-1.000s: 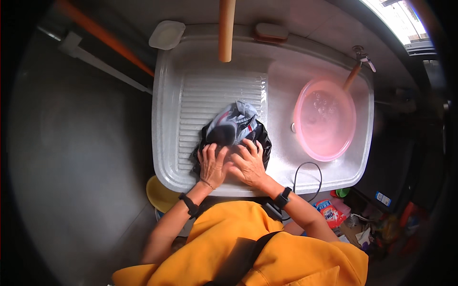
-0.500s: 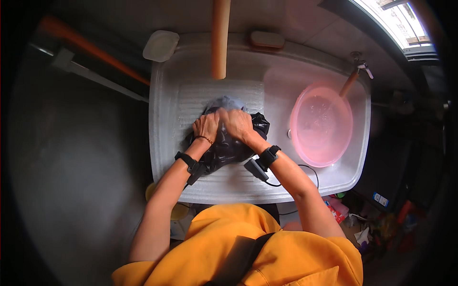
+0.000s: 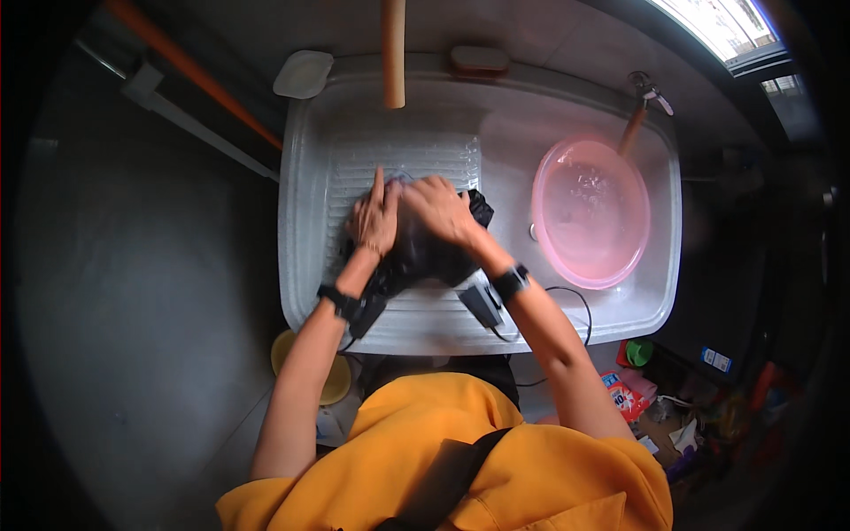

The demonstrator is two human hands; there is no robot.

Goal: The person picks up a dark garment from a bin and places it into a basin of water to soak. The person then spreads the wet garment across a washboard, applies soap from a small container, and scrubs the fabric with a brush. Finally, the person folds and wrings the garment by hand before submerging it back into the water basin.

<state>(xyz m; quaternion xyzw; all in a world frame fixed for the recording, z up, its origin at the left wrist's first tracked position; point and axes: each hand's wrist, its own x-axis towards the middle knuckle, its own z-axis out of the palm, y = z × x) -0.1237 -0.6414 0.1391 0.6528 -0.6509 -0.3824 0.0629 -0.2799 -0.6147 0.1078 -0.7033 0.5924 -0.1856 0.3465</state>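
A black, shiny, wet-looking piece of fabric [image 3: 429, 257] lies bunched on the ribbed washboard [image 3: 354, 155] of a grey laundry sink. Across the left part of the bundle rests my left hand [image 3: 376, 221], its index finger stretched out toward the back. My right hand [image 3: 440, 208] is slightly blurred; its bent fingers press into the upper part of the black fabric, close beside the left hand. A small pale, bluish patch shows between the two hands. Whether it belongs to the fabric cannot be told.
A pink basin [image 3: 589, 257] with clear water sits at the sink's right, under a tap [image 3: 651, 93] with a short hose. A brush [image 3: 479, 60] and a white dish [image 3: 304, 73] rest on the back rim. An orange pipe [image 3: 393, 53] hangs over the sink.
My left hand has loosened from a closed grip, and its fingers are now extended. My right hand stays on the black fabric. The pale patch shows less than before.
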